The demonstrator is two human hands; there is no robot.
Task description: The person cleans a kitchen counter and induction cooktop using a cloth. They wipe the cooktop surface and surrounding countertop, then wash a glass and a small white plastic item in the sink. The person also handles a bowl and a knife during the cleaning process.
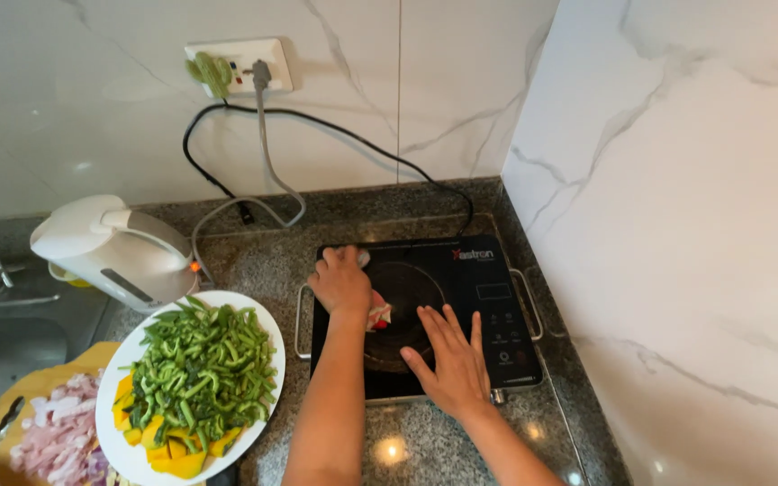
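Head view, looking down at the granite tabletop [425, 441].

Left hand [342, 281] is on the black induction cooktop [461, 288], near its back-left corner. Its grip is closed on a cloth [377, 315]; I see white bits of the cloth above the knuckles and a white-and-red bit below the wrist. The cloth sits on the glass at the left edge of the round burner ring.

Right hand [450, 358] lies flat on the front of the cooktop, palm down, fingers spread and pointing toward the back wall. Grip apart, nothing in it. It's just right of the cloth, not touching it as far as I can tell.

Cooktop has metal handles on both sides and a touch panel on the right. Its black cable [353, 135] runs up to the wall socket [240, 65].

Left of the cooktop: a white plate [132, 459] with cut green vegetables [204, 369] piled over yellow pieces [182, 463]. Behind it is a white electric kettle [114, 247], grey cord to the same socket. Bottom-left is a cutting board [33, 382] with chopped pinkish meat [56, 436], partly out of frame. Sink edge [11, 333] at far left.
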